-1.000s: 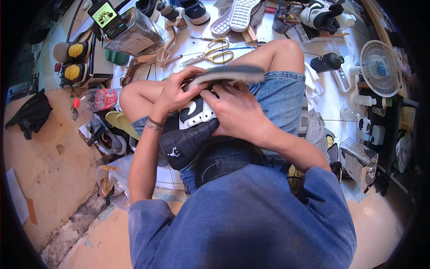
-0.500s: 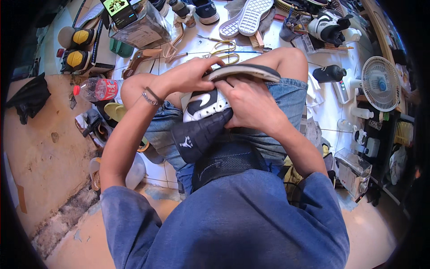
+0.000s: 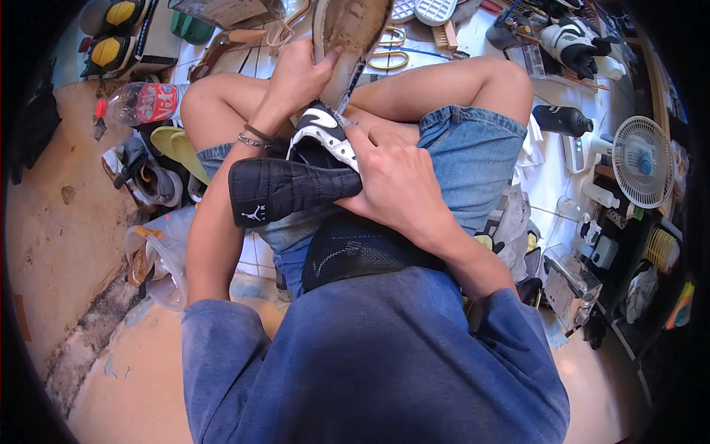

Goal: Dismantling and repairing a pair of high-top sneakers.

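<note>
Two bare hands are at work, each with its own hold: the left hand (image 3: 299, 78) pinches a brown-faced shoe sole with a pale edge (image 3: 347, 37), thumb on the brown face, while the right hand (image 3: 399, 174) clasps a black-and-white shoe with a padded black collar (image 3: 299, 181) just below the left-hand grip. Whether sole and shoe are joined where they meet cannot be told.

Left of the left-hand grip lies one clear plastic bottle with a red cap and red label (image 3: 140, 103); its fill is unclear. Lower left of both grips, one clear plastic bag-like container (image 3: 174, 285) holds a brown piece (image 3: 138, 263) and an orange piece (image 3: 150, 231).

Up and right of the right-hand grip, one dark cup (image 3: 503, 35) holds slender-handled tools, too small to make out. Nearer that grip, also rightward, lies one opaque black bottle (image 3: 562, 120), contents hidden.

Beyond the left-hand grip are two yellow-patched dark shoes (image 3: 111, 55), to its left, and two white-treaded soles (image 3: 436, 10), to its right.
</note>
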`<state>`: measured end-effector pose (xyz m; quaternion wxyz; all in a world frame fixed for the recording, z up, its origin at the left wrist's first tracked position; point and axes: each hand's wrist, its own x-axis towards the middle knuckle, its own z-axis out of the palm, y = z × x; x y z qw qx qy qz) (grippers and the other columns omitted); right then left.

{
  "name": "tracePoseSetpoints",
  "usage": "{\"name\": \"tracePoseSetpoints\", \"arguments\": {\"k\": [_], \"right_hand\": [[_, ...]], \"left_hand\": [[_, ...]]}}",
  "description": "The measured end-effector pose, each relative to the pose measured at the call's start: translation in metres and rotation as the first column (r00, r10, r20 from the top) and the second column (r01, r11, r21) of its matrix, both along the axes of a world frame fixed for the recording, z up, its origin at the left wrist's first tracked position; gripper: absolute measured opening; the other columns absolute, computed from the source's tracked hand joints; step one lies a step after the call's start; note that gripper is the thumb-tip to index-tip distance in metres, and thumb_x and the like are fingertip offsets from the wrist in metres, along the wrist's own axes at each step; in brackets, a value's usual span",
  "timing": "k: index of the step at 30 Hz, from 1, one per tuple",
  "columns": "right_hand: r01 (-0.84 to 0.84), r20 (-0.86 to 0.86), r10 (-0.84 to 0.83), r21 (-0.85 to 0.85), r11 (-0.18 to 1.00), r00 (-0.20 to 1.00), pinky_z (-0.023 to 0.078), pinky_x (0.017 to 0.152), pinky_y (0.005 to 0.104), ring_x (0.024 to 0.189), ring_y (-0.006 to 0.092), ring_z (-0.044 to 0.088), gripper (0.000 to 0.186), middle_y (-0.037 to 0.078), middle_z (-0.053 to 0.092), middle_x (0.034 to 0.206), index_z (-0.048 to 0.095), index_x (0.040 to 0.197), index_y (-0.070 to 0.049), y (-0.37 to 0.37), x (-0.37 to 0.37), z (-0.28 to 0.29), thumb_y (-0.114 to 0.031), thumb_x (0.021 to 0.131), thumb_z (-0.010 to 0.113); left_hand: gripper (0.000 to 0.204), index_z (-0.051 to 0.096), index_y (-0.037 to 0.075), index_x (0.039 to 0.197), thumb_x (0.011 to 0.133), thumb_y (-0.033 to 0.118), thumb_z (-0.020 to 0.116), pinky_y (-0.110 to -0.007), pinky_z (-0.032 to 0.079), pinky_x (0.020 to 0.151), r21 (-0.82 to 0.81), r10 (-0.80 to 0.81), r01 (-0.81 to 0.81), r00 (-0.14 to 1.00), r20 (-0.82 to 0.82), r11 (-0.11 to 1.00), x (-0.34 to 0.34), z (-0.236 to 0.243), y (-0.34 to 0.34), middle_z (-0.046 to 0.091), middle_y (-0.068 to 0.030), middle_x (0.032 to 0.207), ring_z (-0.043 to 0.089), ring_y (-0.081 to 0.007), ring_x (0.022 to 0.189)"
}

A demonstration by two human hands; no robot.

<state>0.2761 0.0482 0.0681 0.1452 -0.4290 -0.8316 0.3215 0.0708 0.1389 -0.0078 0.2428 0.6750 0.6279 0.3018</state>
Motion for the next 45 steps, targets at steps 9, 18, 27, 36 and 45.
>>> {"name": "tracePoseSetpoints", "arguments": {"k": [9, 18, 27, 36, 45], "right_hand": [[0.041, 0.077, -0.038, -0.040, 0.998, 0.996, 0.055, 0.071, 0.0460, 0.088, 0.0361, 0.068, 0.080, 0.017, 0.064, 0.091, 0.055, 0.133, 0.001, -0.027, -0.011, -0.004, -0.030, 0.066, 0.085], [0.024, 0.019, -0.024, 0.020, 1.000, 1.000, 0.056, 0.068, 0.0430, 0.085, 0.0330, 0.068, 0.086, 0.016, 0.062, 0.091, 0.052, 0.132, 0.008, -0.024, -0.010, -0.014, -0.035, 0.067, 0.086], [-0.162, -0.125, 0.173, 0.092, 0.983, 0.977, 0.043, 0.104, 0.0453, 0.121, 0.0397, 0.053, 0.086, 0.021, 0.051, 0.133, 0.049, 0.144, -0.002, 0.025, 0.022, 0.001, -0.053, 0.080, 0.076], [0.084, -0.311, -0.134, -0.169, 0.982, 0.941, 0.054, 0.071, 0.0243, 0.077, 0.0130, 0.072, 0.026, 0.008, 0.076, 0.089, 0.074, 0.097, -0.002, 0.132, 0.072, -0.009, -0.027, 0.096, 0.068], [0.153, -0.182, -0.194, -0.218, 0.964, 0.964, 0.049, 0.097, 0.0446, 0.116, 0.0402, 0.062, 0.066, 0.025, 0.064, 0.121, 0.054, 0.134, 0.001, 0.000, 0.064, -0.020, -0.044, 0.088, 0.073]], "left_hand": [[0.041, 0.068, -0.006, 0.072, 0.089, 0.031, 0.070, -0.042, 0.044, 0.050, 0.003, 0.199, -0.199, 0.980, 0.001, 0.980, -0.006, -0.014, -0.003, 0.055, -0.0167, 0.051, 0.055, -0.0272, 0.047], [0.036, 0.072, -0.005, 0.082, 0.088, 0.031, 0.071, -0.041, 0.048, 0.054, -0.056, 0.232, -0.228, 0.970, 0.076, 0.972, -0.010, -0.001, -0.009, 0.064, -0.0182, 0.058, 0.064, -0.0287, 0.052], [0.031, 0.075, -0.001, 0.093, 0.090, 0.030, 0.074, -0.036, 0.047, 0.057, 0.015, 0.241, -0.263, 0.902, 0.357, 0.965, -0.001, -0.018, -0.017, 0.069, -0.0163, 0.068, 0.063, -0.0172, 0.057], [0.023, 0.075, 0.005, 0.101, 0.088, 0.024, 0.074, -0.043, 0.052, 0.063, 0.103, 0.042, -0.060, 0.984, 0.173, 0.993, 0.035, 0.004, -0.024, 0.068, -0.0219, 0.080, 0.066, -0.0414, 0.072], [0.030, 0.072, -0.002, 0.091, 0.080, 0.026, 0.075, -0.040, 0.053, 0.070, -0.120, -0.024, 0.069, 0.939, 0.343, 0.990, 0.055, -0.038, 0.040, 0.069, -0.0266, 0.083, 0.069, -0.0423, 0.079]]}}
